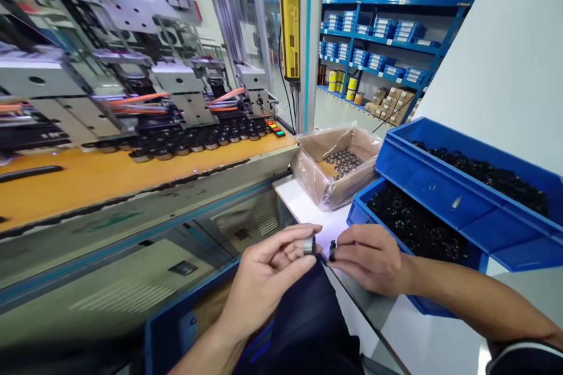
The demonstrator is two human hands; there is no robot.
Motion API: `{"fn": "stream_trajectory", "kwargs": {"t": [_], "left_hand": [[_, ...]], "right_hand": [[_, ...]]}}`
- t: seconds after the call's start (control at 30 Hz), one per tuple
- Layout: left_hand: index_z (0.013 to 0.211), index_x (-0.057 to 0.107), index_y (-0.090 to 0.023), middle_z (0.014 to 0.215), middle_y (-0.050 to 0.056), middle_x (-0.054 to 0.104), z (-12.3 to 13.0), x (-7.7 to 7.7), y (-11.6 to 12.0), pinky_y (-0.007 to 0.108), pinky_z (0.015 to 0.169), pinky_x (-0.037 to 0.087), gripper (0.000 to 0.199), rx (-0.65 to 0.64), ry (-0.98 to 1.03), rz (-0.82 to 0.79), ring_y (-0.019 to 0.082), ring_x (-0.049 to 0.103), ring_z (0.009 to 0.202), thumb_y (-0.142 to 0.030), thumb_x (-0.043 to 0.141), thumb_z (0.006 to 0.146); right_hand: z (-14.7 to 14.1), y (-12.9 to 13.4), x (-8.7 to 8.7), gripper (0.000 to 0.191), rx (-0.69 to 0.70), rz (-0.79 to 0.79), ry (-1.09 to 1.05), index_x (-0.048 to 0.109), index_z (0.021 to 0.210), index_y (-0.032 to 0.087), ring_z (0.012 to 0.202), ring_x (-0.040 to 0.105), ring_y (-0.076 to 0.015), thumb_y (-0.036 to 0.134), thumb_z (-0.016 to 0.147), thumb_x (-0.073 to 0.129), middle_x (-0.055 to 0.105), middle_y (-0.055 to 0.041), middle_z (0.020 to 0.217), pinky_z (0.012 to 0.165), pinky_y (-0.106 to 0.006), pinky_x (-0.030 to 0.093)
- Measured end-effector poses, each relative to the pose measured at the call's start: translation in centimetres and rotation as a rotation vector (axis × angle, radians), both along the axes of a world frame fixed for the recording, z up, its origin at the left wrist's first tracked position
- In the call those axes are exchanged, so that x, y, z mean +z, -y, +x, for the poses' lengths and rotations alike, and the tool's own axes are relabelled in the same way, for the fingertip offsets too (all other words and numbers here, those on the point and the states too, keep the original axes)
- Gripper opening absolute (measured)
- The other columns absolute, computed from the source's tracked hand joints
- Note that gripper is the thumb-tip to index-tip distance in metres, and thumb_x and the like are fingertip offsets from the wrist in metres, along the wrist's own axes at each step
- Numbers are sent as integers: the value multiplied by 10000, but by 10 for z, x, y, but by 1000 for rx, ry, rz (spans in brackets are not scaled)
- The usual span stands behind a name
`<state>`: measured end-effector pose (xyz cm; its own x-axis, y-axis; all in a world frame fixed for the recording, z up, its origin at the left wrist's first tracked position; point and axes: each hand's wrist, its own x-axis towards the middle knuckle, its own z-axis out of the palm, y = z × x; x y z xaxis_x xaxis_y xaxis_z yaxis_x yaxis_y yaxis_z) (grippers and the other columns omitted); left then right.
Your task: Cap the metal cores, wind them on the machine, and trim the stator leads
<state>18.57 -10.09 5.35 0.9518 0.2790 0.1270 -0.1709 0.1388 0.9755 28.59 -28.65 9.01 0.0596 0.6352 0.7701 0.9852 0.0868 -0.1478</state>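
Between the fingers and thumb of my left hand (272,275) is a short silvery metal cylinder (309,245) with a dark end facing right. My right hand (372,258) pinches a small black ring-like part (332,250) by its edge. The two pieces face each other with a small gap between them. Both hands are above my lap, by the edge of the white table (303,202). Just behind my right hand stands a blue bin (367,211) full of small black parts.
A second blue bin (457,199) of black parts overlaps the first. A plastic-lined cardboard box (325,187) holds small metal pieces. Left, an orange bench (88,179) carries rows of black-topped parts (189,143) under a machine (185,94). Blue shelves (391,3) stand behind.
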Motion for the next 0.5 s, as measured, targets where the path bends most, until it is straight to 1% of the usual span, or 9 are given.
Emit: {"fn": "stream_trajectory", "kwargs": {"t": [0.07, 0.13, 0.17, 0.27, 0.4, 0.5], "left_hand": [[964, 805, -227, 967, 93, 810, -5, -2, 7, 324, 762, 642, 342, 0, 22, -7, 243, 770, 808, -235, 881, 631], [946, 813, -260, 892, 58, 816, -7, -4, 14, 296, 719, 645, 375, 10, 47, 21, 228, 770, 749, -185, 894, 588], [926, 818, -273, 892, 47, 816, -8, -4, 17, 275, 698, 642, 375, 25, 62, 50, 218, 768, 729, -171, 899, 574], [878, 828, -288, 885, 31, 816, -8, -5, 22, 238, 672, 632, 346, 41, 90, 99, 198, 762, 699, -151, 900, 568], [907, 823, -282, 823, 19, 815, -8, -5, 24, 238, 675, 636, 357, 4, 92, 40, 189, 760, 672, -122, 880, 593], [899, 823, -270, 855, 23, 816, -9, -6, 24, 235, 678, 639, 364, 13, 102, 16, 190, 764, 687, -100, 877, 582]], "right_hand": [[-7, -2, -7, 62, 39, 26, 28, 644, 912, 116, 682, 624, -114, 165, 945, 623, 665, -67, 800, 618, -218, 543], [-8, -1, -11, 73, 66, 26, 31, 642, 909, 110, 688, 626, -119, 165, 947, 611, 658, -71, 797, 628, -223, 552], [-8, 0, -13, 76, 74, 21, 25, 643, 910, 112, 695, 629, -121, 165, 948, 605, 656, -70, 798, 635, -222, 556], [-8, 3, -14, 87, 88, 1, 9, 646, 912, 110, 724, 641, -127, 146, 951, 577, 657, -74, 805, 659, -224, 565], [-9, 5, -13, 88, 88, -15, 34, 644, 920, 96, 739, 655, -133, 128, 949, 568, 670, -92, 820, 678, -232, 579], [-8, 6, -12, 89, 38, -6, 78, 634, 993, 78, 786, 667, -137, 147, 943, 608, 679, -101, 865, 695, -234, 591]]}}
